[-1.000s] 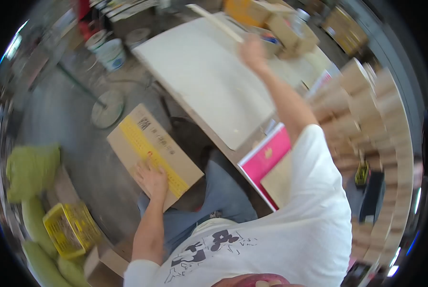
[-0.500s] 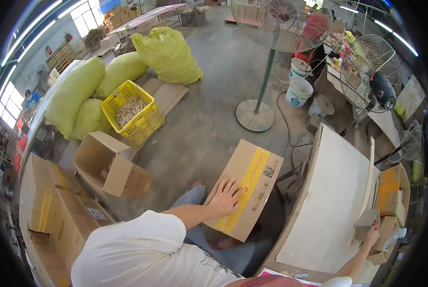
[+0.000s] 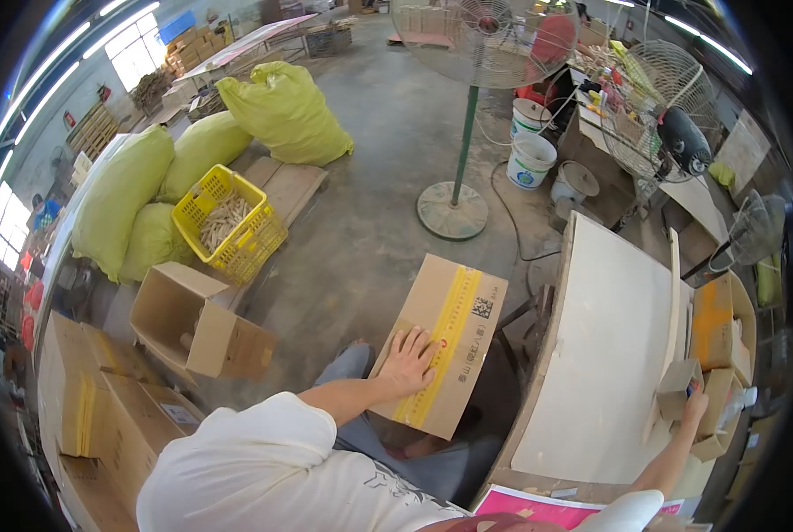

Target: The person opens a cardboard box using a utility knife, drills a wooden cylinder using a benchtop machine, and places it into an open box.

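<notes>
Head view: the left grip (image 3: pixel 407 362) is spread, palm down with fingers apart, on the closed brown cardboard box with yellow tape and dark printing (image 3: pixel 441 346), which lies at a slant by the person's knees, beside the table with a pale, flat top (image 3: pixel 591 355). Over that table, the right grip (image 3: pixel 695 406) is at the small open cardboard box (image 3: pixel 677 390); its fingertips are partly hidden, so whether they pinch anything cannot be told. Near it are a long, thin wooden strip (image 3: pixel 673 310), a larger brown carton with orange tape (image 3: pixel 714 328) and a clear plastic bottle (image 3: pixel 737 404). Across the floor stand a yellow plastic crate of small pale pieces (image 3: pixel 253 244) and stuffed yellow-green sacks (image 3: pixel 285 115).
</notes>
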A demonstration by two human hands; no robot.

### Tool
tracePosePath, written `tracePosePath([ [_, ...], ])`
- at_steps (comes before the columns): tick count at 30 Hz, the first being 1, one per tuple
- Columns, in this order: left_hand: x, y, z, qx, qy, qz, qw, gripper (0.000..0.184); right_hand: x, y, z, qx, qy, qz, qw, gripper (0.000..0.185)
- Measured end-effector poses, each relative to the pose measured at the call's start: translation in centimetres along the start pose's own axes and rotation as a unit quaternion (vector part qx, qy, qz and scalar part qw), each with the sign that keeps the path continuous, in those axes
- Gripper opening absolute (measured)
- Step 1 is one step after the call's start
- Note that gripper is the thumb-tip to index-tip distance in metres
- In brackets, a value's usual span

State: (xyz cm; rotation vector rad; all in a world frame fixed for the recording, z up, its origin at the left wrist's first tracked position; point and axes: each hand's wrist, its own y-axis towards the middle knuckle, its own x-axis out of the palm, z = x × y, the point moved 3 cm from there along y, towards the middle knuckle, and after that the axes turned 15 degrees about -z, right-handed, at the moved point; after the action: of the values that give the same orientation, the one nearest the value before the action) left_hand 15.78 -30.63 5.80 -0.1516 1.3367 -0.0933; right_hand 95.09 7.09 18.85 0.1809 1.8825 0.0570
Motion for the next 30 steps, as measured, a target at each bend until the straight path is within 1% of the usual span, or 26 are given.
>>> tracePosePath([
  [1,0.0,0.0,0.0,0.001,0.001,0.002,1.000,0.067,0.5,1.6,3.7,-0.026,-0.166,-0.006,0.986,0.042],
  [2,0.0,-0.1,0.0,0.002,0.000,0.002,1.000,0.067,0.7,1.6,5.9,-0.050,-0.328,-0.015,0.943,0.039],
  [3,-0.1,-0.2,0.2,0.001,0.000,-0.010,1.000,0.068,-0.2,0.7,7.1,0.038,-0.085,-0.037,0.995,0.035],
  [4,-0.4,-0.1,0.2,-0.001,0.001,-0.018,1.000,0.068,-0.8,0.7,7.3,0.120,0.166,-0.050,0.978,0.033],
  [5,-0.5,-0.1,0.2,-0.003,0.002,-0.028,1.000,0.068,-1.0,0.7,7.2,0.192,0.405,-0.057,0.892,0.033],
  [7,-0.1,-0.2,0.2,-0.001,0.006,-0.004,1.000,0.068,-2.8,-2.8,1.2,0.174,0.538,0.031,0.824,0.038],
  [9,0.4,-0.2,-0.2,-0.004,0.012,0.005,1.000,0.069,-2.8,-3.7,-3.0,0.113,0.705,0.016,0.700,0.041],
  [10,0.6,-0.1,-0.3,-0.006,0.014,0.003,1.000,0.069,-3.0,-4.5,-4.3,0.072,0.710,-0.024,0.700,0.037],
  [11,0.9,0.0,0.0,-0.008,0.013,0.000,1.000,0.069,-3.2,-5.6,-7.4,0.070,0.762,0.021,0.643,0.035],
  [12,1.2,0.0,0.2,-0.001,0.013,0.007,1.000,0.069,-2.2,-5.2,-7.1,0.008,0.790,-0.053,0.611,0.034],
  [13,1.2,0.0,0.1,0.002,0.013,0.016,1.000,0.069,-2.1,-6.3,-9.8,-0.037,0.805,-0.087,0.585,0.033],
  [14,1.3,-0.1,0.0,0.001,0.012,0.024,1.000,0.069,-2.4,-8.3,-14.8,-0.068,0.810,-0.107,0.573,0.033],
  [16,1.0,-0.6,0.2,0.017,0.016,0.053,0.998,0.067,-1.3,-11.3,-23.4,-0.113,0.857,-0.163,0.476,0.035],
  [18,0.8,-0.3,-0.1,0.033,0.018,0.086,0.996,0.065,-0.7,-16.3,-33.1,-0.121,0.895,-0.180,0.390,0.039],
  [19,1.2,-0.4,-0.2,0.040,0.015,0.097,0.994,0.064,0.3,-18.5,-37.0,-0.102,0.910,-0.164,0.366,0.043],
  [20,1.7,-0.4,-0.4,0.044,0.013,0.112,0.993,0.064,1.2,-21.0,-40.7,-0.100,0.923,-0.184,0.322,0.045],
  [21,2.0,-0.3,-0.7,0.050,0.012,0.122,0.991,0.064,2.3,-23.5,-44.0,-0.086,0.933,-0.185,0.295,0.047],
  [22,2.0,-0.4,-0.9,0.051,0.015,0.108,0.993,0.063,3.5,-25.7,-47.0,-0.097,0.940,-0.232,0.230,0.047],
  [23,2.3,-0.4,-1.2,0.051,0.018,0.094,0.994,0.063,4.4,-28.2,-49.3,-0.077,0.943,-0.261,0.192,0.047],
  [24,2.1,-0.5,-1.7,0.070,0.026,0.079,0.994,0.062,5.3,-30.6,-51.3,-0.060,0.943,-0.291,0.152,0.047],
  [26,2.1,-2.6,-2.8,0.099,0.025,0.058,0.993,0.062,6.9,-34.0,-53.7,-0.098,0.937,-0.297,0.156,0.045],
  [28,1.7,-3.2,-4.0,0.126,0.017,0.048,0.991,0.062,7.1,-36.3,-54.4,-0.091,0.936,-0.284,0.187,0.051],
  [29,1.8,-3.6,-4.0,0.124,0.019,0.047,0.991,0.062,7.2,-37.6,-54.6,-0.086,0.935,-0.279,0.201,0.054],
  [30,2.0,-4.1,-4.2,0.119,0.022,0.046,0.992,0.063,7.1,-38.5,-54.6,-0.089,0.933,-0.277,0.214,0.054],
])
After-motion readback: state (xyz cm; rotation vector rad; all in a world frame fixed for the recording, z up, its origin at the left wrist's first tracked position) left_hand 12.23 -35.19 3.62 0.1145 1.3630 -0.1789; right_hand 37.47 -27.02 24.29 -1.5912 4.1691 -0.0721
